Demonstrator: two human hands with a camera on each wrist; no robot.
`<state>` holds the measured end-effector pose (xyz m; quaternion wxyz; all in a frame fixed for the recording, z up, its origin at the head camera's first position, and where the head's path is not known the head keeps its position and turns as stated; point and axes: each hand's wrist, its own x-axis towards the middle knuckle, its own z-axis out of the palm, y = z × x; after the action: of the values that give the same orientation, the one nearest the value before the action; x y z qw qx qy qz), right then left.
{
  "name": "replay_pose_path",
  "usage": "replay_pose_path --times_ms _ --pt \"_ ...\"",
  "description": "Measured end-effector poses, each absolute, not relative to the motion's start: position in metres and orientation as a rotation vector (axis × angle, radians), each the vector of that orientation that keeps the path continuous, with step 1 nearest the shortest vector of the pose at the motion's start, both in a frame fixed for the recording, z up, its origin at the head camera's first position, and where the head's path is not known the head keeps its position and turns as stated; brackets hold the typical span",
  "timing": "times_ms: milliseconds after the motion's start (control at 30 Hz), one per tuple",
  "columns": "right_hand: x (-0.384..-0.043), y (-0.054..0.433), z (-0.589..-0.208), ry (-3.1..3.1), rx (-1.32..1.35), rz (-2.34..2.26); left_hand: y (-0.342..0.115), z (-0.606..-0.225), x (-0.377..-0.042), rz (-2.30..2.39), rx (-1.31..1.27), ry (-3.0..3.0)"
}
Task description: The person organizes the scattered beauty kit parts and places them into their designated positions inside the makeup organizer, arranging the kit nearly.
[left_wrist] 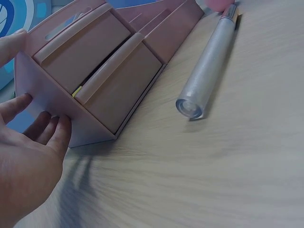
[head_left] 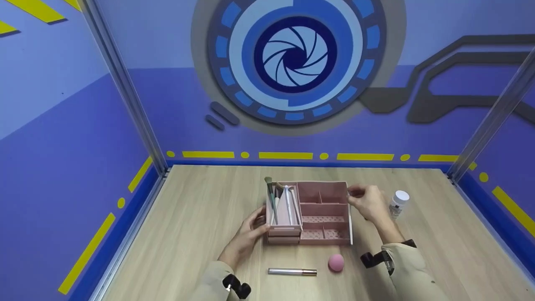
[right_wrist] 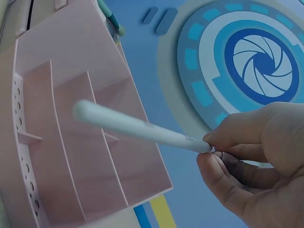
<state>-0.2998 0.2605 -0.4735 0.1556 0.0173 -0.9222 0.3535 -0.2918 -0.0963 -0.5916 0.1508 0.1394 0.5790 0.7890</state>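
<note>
A pink makeup organizer (head_left: 324, 212) stands on the table, with several brushes (head_left: 288, 205) upright in its left section. My left hand (head_left: 246, 234) rests on the organizer's left side; in the left wrist view its fingertips (left_wrist: 61, 135) touch the side panel and the thumb lies near the upper edge. Beside the organizer's right wall, my right hand (head_left: 370, 205) pinches one end of a slim white stick-shaped makeup tool (right_wrist: 137, 128). Its rounded end points away from the fingers, past the organizer's compartments. The pinched tip is mostly hidden by the fingers.
A silver tube (head_left: 291, 271) with a copper-coloured end lies in front of the organizer. A pink makeup sponge (head_left: 336, 262) sits to its right. Behind my right wrist stands a clear bottle with a white cap (head_left: 401, 196). Blue panels (head_left: 292, 142) wall the table.
</note>
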Motion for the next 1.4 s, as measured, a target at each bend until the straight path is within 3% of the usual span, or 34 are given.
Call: replay_pose_path --times_ms 1400 --pt "-0.329 0.184 -0.447 -2.577 0.115 1.202 -0.096 -0.590 -0.292 2.280 0.425 1.644"
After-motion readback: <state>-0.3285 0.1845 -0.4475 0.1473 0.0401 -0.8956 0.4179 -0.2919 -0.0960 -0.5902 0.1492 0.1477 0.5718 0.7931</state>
